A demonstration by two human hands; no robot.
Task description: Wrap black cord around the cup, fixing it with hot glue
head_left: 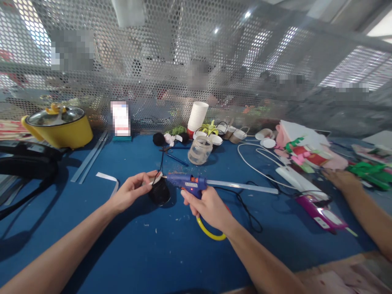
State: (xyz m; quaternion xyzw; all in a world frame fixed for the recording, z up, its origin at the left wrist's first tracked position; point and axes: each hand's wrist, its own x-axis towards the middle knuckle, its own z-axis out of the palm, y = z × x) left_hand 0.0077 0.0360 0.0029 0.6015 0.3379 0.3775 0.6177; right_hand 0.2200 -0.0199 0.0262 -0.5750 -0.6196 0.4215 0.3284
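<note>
My right hand [211,206] is wrapped round a blue hot glue gun [186,183], whose small red light is lit. A long clear glue stick [241,186] juts from the gun's back end. The nozzle points left and meets, or nearly meets, the rim of a small black cup [159,192] with a thin black cord handle. My left hand [134,188] pinches that cup at its pale rim. Beneath my right hand shows part of a yellow ring-shaped handle [210,233]. A white paper strip [108,177] lies beside my left hand.
A clear jar [200,150], a blue pen [177,159] and stacked white paper cups [198,116] stand or lie ahead. A yellow pot [61,126] is at the left. At right are a purple power strip [321,214], cables and another person's hand [344,179].
</note>
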